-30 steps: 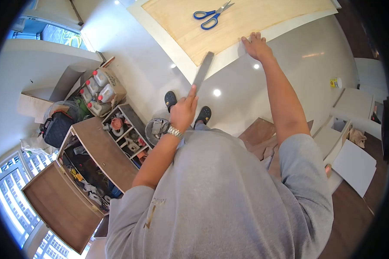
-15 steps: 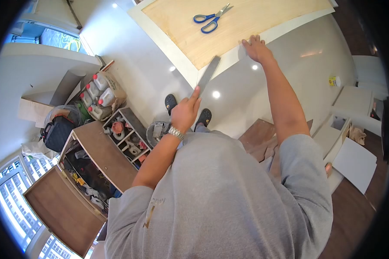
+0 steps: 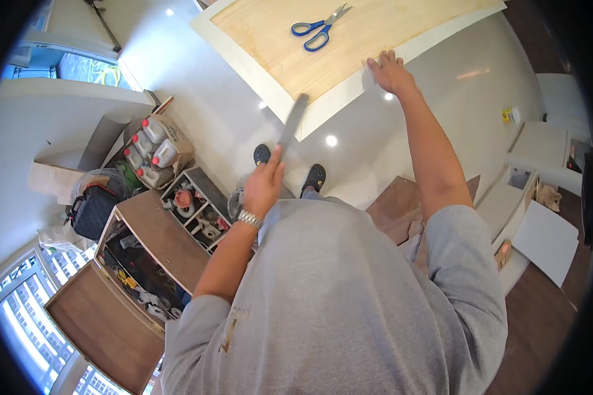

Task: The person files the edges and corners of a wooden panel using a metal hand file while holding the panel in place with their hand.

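A light wooden panel (image 3: 349, 59) with a white sheet (image 3: 339, 105) showing around its edges lies at the top of the view. On it rest scissors (image 3: 318, 29) with blue handles, their blades a little apart. My left hand (image 3: 262, 189), with a metal watch on the wrist, is closed around the lower end of a long grey flat blade (image 3: 292, 122). The blade's far end is over the panel's near corner. My right hand (image 3: 391, 72) presses on the white sheet at the panel's near edge, fingers spread and holding nothing.
On the left are white jugs with red caps (image 3: 155, 148), a divided box of parts (image 3: 196, 204) and an open wooden tool box (image 3: 158, 240). Brown boards (image 3: 398, 204) lie right of my legs. White sheets (image 3: 545, 242) and a yellow-labelled tub (image 3: 510, 115) are at the right.
My left hand has moved left and slightly down with the blade, which now points more steeply upward and has shifted to the left of the corner. My right hand has stayed at the edge.
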`<state>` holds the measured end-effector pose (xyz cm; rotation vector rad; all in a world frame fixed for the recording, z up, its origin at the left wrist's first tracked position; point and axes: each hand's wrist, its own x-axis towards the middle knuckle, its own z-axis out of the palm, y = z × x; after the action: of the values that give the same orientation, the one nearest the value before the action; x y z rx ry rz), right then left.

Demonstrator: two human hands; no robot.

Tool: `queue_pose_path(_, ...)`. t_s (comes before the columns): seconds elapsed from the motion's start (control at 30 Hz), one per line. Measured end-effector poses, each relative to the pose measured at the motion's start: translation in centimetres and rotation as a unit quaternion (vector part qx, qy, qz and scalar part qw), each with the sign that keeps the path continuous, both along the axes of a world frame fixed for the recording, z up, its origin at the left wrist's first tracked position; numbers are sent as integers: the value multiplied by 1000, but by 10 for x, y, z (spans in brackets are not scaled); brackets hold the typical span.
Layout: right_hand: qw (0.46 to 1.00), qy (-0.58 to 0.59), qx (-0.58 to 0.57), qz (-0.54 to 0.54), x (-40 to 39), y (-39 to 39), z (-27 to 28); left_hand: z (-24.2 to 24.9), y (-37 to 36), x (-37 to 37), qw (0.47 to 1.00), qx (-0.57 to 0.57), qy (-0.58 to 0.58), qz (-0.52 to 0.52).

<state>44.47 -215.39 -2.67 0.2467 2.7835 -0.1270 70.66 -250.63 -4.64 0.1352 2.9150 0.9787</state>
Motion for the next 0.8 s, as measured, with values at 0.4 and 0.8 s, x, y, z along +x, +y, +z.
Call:
queue_pose_path(0.4, 999, -17, 9, -25, 6, -12, 17, 3, -23, -15, 998, -2, 5, -56)
queue_pose_path(0.8, 999, -16, 8, -44, 1, -5, -6, 16, -49, -48, 989, -13, -25, -144)
